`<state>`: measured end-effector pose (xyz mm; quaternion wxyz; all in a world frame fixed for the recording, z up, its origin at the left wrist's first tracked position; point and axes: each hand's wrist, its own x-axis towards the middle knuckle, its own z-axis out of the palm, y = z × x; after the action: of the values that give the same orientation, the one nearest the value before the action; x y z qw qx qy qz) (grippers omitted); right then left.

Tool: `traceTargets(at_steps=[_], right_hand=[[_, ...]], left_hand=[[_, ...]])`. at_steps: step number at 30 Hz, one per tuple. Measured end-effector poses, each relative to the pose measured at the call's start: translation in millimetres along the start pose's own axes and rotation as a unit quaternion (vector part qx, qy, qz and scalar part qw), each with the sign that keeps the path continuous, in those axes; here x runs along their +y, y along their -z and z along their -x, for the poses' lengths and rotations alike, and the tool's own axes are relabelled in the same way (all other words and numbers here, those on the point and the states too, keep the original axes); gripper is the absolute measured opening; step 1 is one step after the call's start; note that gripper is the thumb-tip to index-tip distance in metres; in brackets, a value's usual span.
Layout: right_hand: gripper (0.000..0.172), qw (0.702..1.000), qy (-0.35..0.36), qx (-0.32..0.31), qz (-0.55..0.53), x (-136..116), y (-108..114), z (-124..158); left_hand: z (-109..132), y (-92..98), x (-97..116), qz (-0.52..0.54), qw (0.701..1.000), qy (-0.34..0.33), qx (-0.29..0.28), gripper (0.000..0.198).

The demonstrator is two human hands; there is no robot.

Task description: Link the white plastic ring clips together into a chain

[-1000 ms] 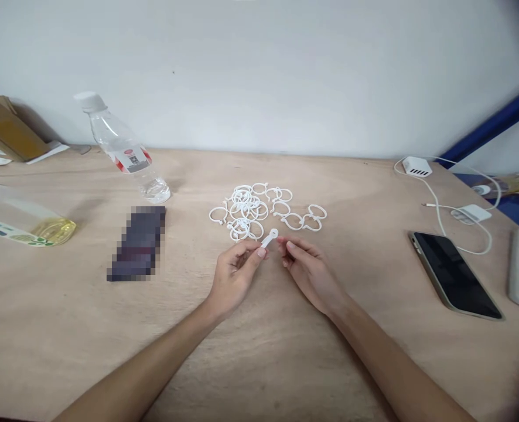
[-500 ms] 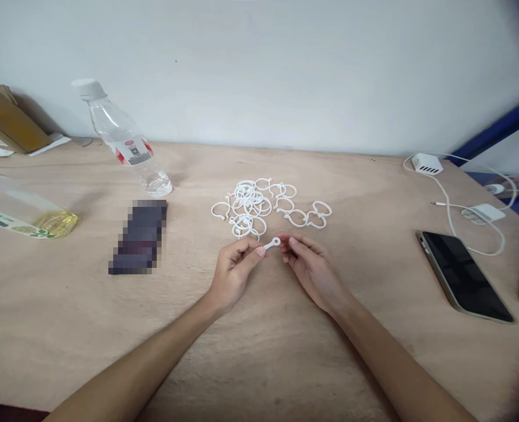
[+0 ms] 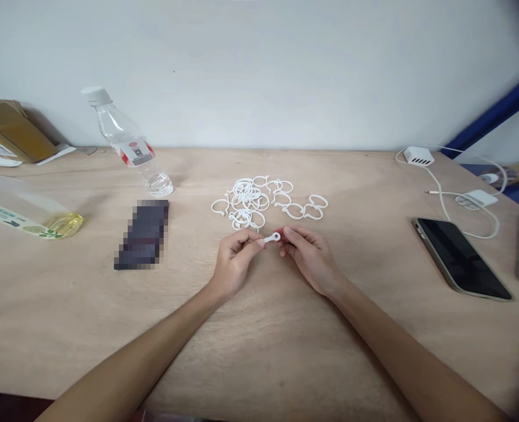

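My left hand (image 3: 235, 264) pinches a small white plastic piece with a round eyelet (image 3: 272, 237) at its end, thumb on top. The eyelet points toward my right hand (image 3: 307, 255). That hand's thumb and forefinger are closed together right beside the eyelet, with a reddish fingertip at its edge; whether anything is between them I cannot make out. Just beyond both hands, a loose pile of white plastic rings (image 3: 246, 202) lies on the wooden table (image 3: 259, 346), several of them spread to the right.
To the left stand a clear water bottle (image 3: 132, 146), a dark blurred-out object (image 3: 143, 234), a bottle with yellow liquid (image 3: 61, 224) and a cardboard box (image 3: 17, 129). A phone (image 3: 461, 258), a white charger (image 3: 419, 156) and a white cable (image 3: 440, 199) lie on the right.
The view has shifted slightly. Both hands remain together at nearly the same spot, and the white piece has turned a little, its eyelet now closer to the right fingertips.
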<state>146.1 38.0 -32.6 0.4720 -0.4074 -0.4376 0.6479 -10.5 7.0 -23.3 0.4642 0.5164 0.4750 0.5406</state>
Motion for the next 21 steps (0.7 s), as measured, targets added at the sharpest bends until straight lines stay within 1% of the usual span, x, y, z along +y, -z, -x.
traceTargets(at_steps=[6, 10, 13, 16, 19, 21], right_hand=[[0.025, 0.995, 0.056, -0.03, 0.08, 5.5, 2.3, 0.2], [0.023, 0.992, 0.071, -0.037, 0.093, 7.2, 4.4, -0.4], [0.022, 0.991, 0.077, -0.039, 0.101, 6.8, 5.0, 0.0], [0.022, 0.99, 0.074, -0.047, 0.106, 5.2, 4.6, 1.0], [0.024, 0.991, 0.062, -0.045, 0.109, 4.3, 4.3, 1.7], [0.025, 0.991, 0.054, -0.043, 0.115, 4.6, 4.4, 2.1]], left_hand=[[-0.7, -2.6, 3.4, -0.021, 1.0, -0.018, 0.009, 0.017], [-1.1, -1.1, 3.8, -0.032, 0.999, -0.02, -0.007, 0.017], [-1.2, 2.7, 2.5, -0.061, 0.998, -0.029, -0.014, 0.017], [-1.1, 9.1, 1.5, -0.118, 0.991, -0.055, -0.008, 0.016], [-1.0, 16.1, 1.9, -0.216, 0.972, -0.096, -0.007, 0.011], [-1.2, 18.8, 2.9, -0.264, 0.96, -0.093, 0.005, 0.015]])
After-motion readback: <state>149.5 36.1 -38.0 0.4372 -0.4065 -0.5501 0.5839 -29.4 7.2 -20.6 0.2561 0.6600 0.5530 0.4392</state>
